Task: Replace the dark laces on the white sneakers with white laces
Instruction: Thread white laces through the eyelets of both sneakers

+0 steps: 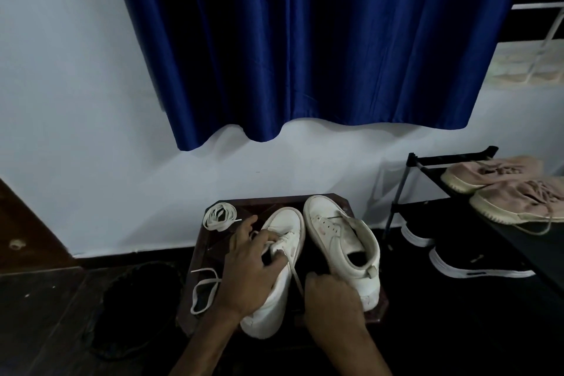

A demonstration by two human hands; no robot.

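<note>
Right hand [332, 299] curls beside white lace [295, 276]; grip hidden, cannot tell. Left hand [253, 268] grips left sneaker [285, 223] on stool [207, 253]. Step looks like threading; next, feed tip through the following eyelet.

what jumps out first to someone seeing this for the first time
A big blue curtain fills the upper middle. Below it, two white sneakers sit on a small dark table, the left hand gripping one, with a coiled white lace at the table's far left corner.
</note>
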